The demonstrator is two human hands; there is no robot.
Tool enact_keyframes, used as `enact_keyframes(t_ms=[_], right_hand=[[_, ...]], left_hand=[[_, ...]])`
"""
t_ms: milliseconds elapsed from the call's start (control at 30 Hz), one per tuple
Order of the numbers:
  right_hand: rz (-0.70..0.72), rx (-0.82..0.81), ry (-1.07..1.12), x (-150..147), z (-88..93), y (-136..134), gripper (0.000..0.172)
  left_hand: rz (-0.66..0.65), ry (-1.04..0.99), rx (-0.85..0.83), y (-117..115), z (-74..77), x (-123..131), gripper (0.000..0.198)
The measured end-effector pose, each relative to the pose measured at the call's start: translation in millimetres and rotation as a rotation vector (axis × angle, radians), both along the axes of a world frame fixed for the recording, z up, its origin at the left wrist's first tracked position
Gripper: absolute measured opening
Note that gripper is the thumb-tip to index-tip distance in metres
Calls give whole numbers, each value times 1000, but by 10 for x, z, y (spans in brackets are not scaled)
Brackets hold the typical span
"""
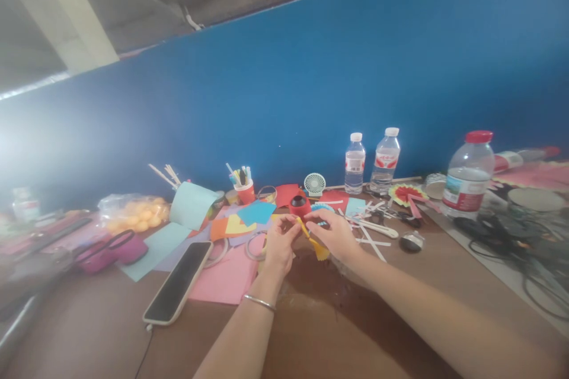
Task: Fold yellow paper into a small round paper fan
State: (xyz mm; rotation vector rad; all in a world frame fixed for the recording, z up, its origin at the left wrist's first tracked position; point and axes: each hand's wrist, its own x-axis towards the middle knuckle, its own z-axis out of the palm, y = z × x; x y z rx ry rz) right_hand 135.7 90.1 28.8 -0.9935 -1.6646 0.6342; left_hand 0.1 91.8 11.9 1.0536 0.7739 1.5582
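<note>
Over the brown table, my left hand [281, 239] pinches one end of a yellow paper strip [304, 228] between thumb and fingertips. From the other side my right hand [334, 235] has its fingers closed at the same strip, near its upper part. A wider, fringed-looking yellow end [320, 250] hangs below my right fingers. Right behind the hands stands a red object with a black top [299, 205], partly covered by them. A blue pleated paper piece [322, 207] shows just behind my right hand.
To the left lie a phone [178, 284], pink paper [224, 277] and tape rolls [255, 246]. A red cup of pens [244, 192] and a small fan [315, 184] stand behind. On the right are white paper strips [372, 241], a utility knife [377, 227], bottles [354, 164] and cables [493, 243].
</note>
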Motion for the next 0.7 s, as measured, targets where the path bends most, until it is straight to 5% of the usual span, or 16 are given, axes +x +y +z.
enact_keyframes(t_ms=[700], right_hand=[[-48, 177, -54, -23, -18, -53, 14]], left_hand=[[-22, 41, 16, -39, 61, 31, 23]])
